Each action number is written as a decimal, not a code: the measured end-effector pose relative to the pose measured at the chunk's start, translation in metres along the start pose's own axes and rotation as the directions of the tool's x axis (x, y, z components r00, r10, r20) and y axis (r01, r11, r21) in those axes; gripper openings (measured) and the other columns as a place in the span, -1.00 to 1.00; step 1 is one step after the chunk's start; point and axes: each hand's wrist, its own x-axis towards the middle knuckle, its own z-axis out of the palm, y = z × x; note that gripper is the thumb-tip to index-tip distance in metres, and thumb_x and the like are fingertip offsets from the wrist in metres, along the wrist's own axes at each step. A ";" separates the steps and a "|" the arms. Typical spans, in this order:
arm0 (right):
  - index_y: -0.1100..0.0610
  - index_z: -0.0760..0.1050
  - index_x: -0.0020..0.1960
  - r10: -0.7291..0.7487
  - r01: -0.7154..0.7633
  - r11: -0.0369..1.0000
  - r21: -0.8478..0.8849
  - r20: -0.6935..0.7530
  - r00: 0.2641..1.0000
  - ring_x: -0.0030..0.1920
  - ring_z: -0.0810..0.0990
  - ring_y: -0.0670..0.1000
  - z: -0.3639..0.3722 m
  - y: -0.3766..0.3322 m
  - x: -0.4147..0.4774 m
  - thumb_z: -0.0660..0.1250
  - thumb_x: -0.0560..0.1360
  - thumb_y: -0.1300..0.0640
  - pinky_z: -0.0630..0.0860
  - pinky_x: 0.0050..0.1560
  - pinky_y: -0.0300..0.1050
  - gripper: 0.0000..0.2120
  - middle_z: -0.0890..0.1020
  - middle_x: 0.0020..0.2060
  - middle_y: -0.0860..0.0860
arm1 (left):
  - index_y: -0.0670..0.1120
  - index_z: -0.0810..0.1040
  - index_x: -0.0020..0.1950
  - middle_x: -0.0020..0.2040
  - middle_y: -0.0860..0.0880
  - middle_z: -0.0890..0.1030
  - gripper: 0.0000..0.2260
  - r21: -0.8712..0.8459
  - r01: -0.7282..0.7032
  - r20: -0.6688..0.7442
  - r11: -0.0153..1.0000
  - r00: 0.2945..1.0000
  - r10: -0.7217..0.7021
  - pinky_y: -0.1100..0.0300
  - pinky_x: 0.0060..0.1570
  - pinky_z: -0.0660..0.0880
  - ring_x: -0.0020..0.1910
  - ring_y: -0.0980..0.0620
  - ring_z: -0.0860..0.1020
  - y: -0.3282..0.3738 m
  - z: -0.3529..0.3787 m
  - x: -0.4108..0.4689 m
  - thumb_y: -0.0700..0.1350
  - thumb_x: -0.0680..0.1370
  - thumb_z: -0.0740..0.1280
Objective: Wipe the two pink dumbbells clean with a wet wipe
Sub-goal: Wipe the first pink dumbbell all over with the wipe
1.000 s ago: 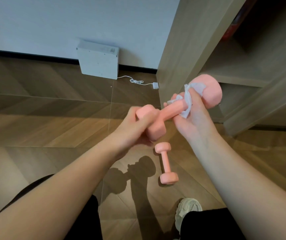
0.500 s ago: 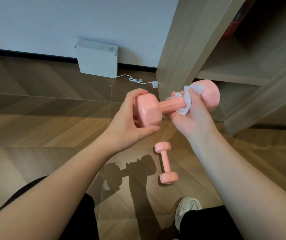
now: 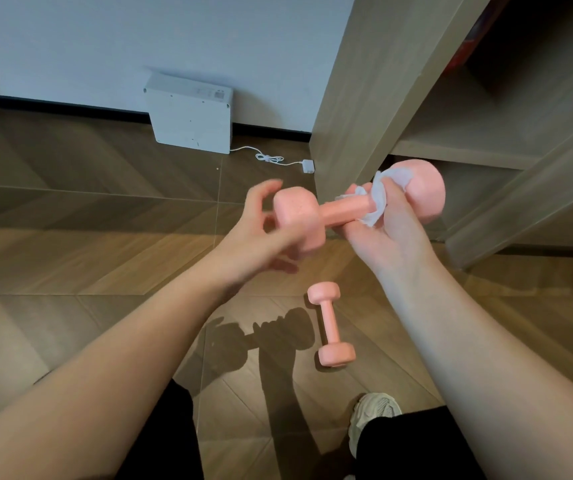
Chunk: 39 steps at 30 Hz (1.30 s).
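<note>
I hold one pink dumbbell (image 3: 342,209) in the air, lying roughly level. My left hand (image 3: 254,237) is blurred and cups its left head, fingers curled behind it and thumb below. My right hand (image 3: 392,233) grips the handle close to the right head, with a white wet wipe (image 3: 380,199) wrapped between my fingers and the handle. The second pink dumbbell (image 3: 330,323) lies on the wooden floor below my hands, untouched.
A wooden shelf unit (image 3: 358,98) stands close behind the raised dumbbell on the right. A white box (image 3: 191,116) leans against the wall, with a white cable and plug (image 3: 307,166) on the floor. My shoe (image 3: 371,420) is near the lower dumbbell.
My left hand has shifted its hold around the left head and the dumbbell has turned slightly. My right hand keeps the wipe at the handle's right end. The floor dumbbell has not moved.
</note>
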 end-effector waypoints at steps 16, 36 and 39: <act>0.17 0.43 0.13 -0.019 0.019 0.999 -0.036 0.007 1.000 -0.16 0.54 0.06 -0.001 0.000 0.006 0.37 0.55 0.15 0.53 -0.19 -0.04 -0.79 0.51 -0.13 0.13 | -0.10 0.40 0.32 0.11 -0.21 0.56 -0.59 -0.121 0.243 -0.034 0.962 0.968 -0.249 0.06 -0.26 0.65 -0.14 -0.12 0.67 0.001 0.008 0.008 0.09 0.56 0.33; 0.22 0.44 0.04 0.019 -0.019 0.994 -0.104 0.001 1.000 -0.18 0.55 0.09 -0.003 0.004 0.006 0.27 0.61 0.15 0.56 0.07 0.04 -0.87 0.57 -0.14 0.18 | -0.06 0.27 0.39 0.26 0.06 0.39 -0.24 0.568 -0.355 0.058 0.742 0.917 0.394 0.15 0.15 0.49 0.24 0.06 0.44 -0.009 0.006 0.005 -0.18 0.31 0.60; 0.20 0.49 0.06 0.035 -0.034 0.976 -0.216 0.000 0.999 -0.19 0.60 0.07 -0.005 0.007 0.004 0.25 0.63 0.10 0.55 -0.03 0.02 -0.84 0.63 -0.24 0.12 | -0.15 0.30 0.37 0.33 -0.08 0.36 -0.28 0.639 -0.474 0.131 0.605 0.843 0.522 0.18 0.20 0.44 0.35 0.00 0.36 -0.007 0.006 0.006 -0.24 0.30 0.58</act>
